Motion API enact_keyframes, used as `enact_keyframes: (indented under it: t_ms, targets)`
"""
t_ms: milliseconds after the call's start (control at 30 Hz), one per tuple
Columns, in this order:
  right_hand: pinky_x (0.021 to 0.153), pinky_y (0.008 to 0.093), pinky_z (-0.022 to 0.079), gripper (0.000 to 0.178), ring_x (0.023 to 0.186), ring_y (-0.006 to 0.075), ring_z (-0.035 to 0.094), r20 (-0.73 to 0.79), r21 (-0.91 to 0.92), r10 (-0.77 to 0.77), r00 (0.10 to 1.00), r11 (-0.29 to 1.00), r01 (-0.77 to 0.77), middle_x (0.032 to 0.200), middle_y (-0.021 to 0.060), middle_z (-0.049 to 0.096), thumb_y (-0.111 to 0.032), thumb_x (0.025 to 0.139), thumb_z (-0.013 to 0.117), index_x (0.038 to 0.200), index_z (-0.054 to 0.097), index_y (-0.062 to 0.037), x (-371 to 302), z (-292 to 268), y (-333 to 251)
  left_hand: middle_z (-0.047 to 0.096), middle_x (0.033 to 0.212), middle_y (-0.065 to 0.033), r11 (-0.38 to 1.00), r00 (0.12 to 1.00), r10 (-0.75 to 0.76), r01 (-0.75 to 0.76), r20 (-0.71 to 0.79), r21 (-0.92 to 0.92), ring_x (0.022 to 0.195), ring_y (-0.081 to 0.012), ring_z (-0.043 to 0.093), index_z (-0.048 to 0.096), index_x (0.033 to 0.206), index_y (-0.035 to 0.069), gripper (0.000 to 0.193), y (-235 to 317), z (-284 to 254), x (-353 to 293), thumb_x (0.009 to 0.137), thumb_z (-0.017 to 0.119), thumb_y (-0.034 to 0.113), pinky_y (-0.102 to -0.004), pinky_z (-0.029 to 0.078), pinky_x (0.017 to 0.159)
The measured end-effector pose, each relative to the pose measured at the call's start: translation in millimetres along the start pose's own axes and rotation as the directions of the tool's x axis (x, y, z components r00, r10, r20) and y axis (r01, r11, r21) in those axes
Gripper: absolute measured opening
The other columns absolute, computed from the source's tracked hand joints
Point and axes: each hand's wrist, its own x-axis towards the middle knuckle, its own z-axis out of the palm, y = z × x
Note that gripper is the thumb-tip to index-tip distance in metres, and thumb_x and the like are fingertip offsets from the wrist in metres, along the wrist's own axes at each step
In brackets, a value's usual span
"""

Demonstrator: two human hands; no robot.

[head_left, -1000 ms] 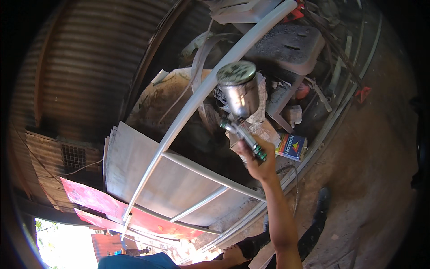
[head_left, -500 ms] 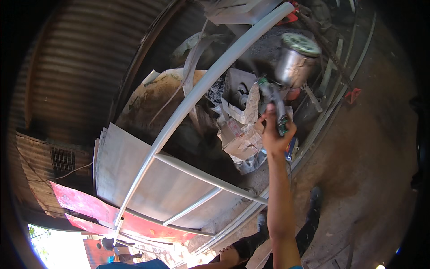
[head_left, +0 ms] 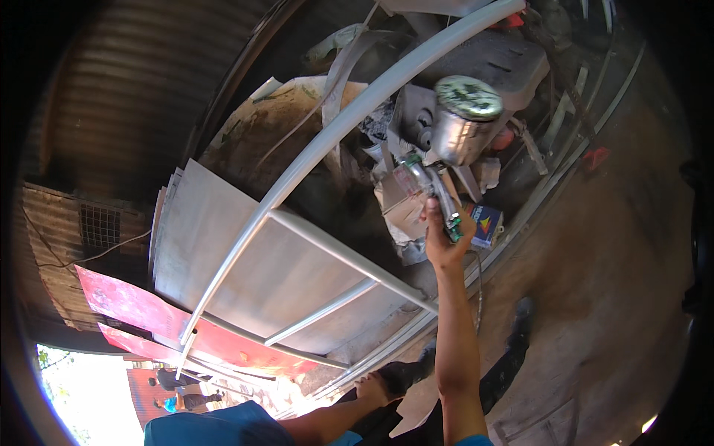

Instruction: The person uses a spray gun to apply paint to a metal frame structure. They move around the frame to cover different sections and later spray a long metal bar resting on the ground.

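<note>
A spray gun (head_left: 439, 195) with a round metal paint cup (head_left: 455, 137) is in my right hand (head_left: 446, 241), its fingers wrapped round the grip. The cup's lid (head_left: 468, 97) is smeared with dark green and pale paint. Left of the gun runs a long curved whitish tube (head_left: 357, 134), part of a frame with crossbars (head_left: 349, 258); the gun is apart from it. My left hand (head_left: 372, 388) lies on my dark-trousered leg at the lower middle, fingers laid over it, holding no tool.
Behind the gun lie torn cardboard (head_left: 405, 204), a blue can (head_left: 487, 225) and other clutter. A thin hose (head_left: 480, 290) hangs below my right hand. Grey sheets (head_left: 201, 215) and a pink panel (head_left: 141, 305) stand left. Two people (head_left: 178, 403) are at the far lower left.
My right hand has swung the spray gun left and a little down, uncovering the blue can. The view has shifted slightly. My left hand stays on my leg.
</note>
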Motion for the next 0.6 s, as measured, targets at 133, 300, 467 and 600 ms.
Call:
enact_keyframes:
  t_ms: [133,300,467,600]
  targets:
    - [0.057,0.0259,0.046,0.015,0.064,0.0070,0.061,0.057,0.097,0.109,0.992,0.989,-0.114,0.072,0.0026,0.066,-0.013,0.098,0.073,0.090,0.070,-0.0002,-60,40,-15,0.060,0.140,-0.0228,0.997,0.998,0.066,-0.065,-0.024,0.027,0.131,-0.0402,0.059,0.048,0.143,-0.008,0.119,-19,1,15,0.070,0.072,0.084,-0.0538,0.046,0.110]
    - [0.062,0.0217,0.045,0.011,0.072,0.0033,0.058,0.256,0.160,0.262,0.930,0.938,-0.309,0.076,0.0001,0.062,-0.005,0.098,0.069,0.091,0.067,0.0031,-125,69,-35,0.058,0.141,-0.0255,0.985,0.988,0.157,-0.157,0.000,0.065,0.131,-0.0405,0.059,0.051,0.140,-0.008,0.118,-50,9,35,0.073,0.066,0.087,-0.0553,0.045,0.111]
    - [0.061,0.0236,0.047,0.015,0.069,0.0067,0.061,0.035,0.196,0.138,0.990,0.970,-0.142,0.074,0.0024,0.066,-0.009,0.099,0.071,0.093,0.069,0.0042,-138,107,-11,0.062,0.134,-0.0260,0.972,0.978,0.210,-0.210,0.015,0.103,0.127,-0.0417,0.062,0.055,0.135,-0.009,0.118,-79,27,35,0.072,0.064,0.090,-0.0560,0.045,0.110]
    - [0.057,0.0246,0.046,0.019,0.063,0.0083,0.061,-0.085,0.016,0.152,0.985,0.988,-0.152,0.070,0.0019,0.067,-0.015,0.099,0.074,0.091,0.070,0.0016,-117,97,14,0.064,0.131,-0.0252,0.964,0.972,0.233,-0.227,-0.025,0.137,0.125,-0.0415,0.063,0.057,0.132,-0.010,0.112,-89,37,27,0.074,0.065,0.086,-0.0538,0.046,0.109]
